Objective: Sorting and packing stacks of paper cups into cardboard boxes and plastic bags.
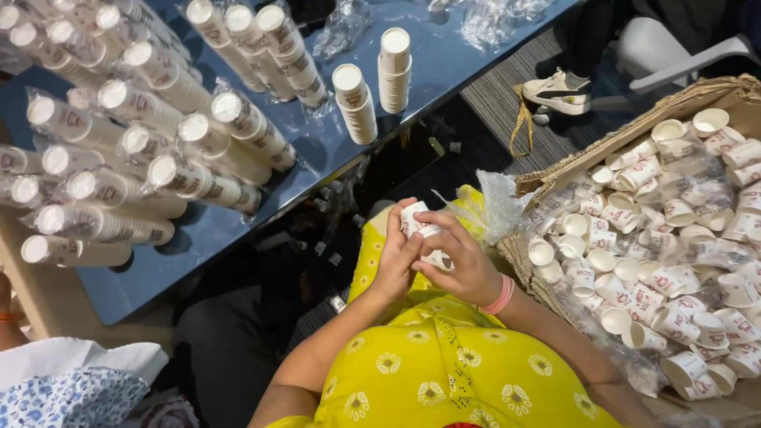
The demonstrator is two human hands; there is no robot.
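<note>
Both hands over the lap: left hand (394,261) and right hand (460,265) each have a closed grip on the same short stack of small paper cups (418,226), held just beside the cardboard box of loose cups (634,261). To nest well, I'd keep rims aligned and press straight, not tilted. Wrapped cup sleeves (143,150) and two bare stacks (372,87) lie on the blue surface (444,55).

This looks like a packing workroom in an office-type space. A long blue table (444,59) carries dozens of plastic-sleeved cup stacks (119,127) from its left edge inward. A cardboard box (555,170) of loose paper cups (658,238) sits on ribbed grey carpet (491,91), near a white chair base (682,51).
</note>
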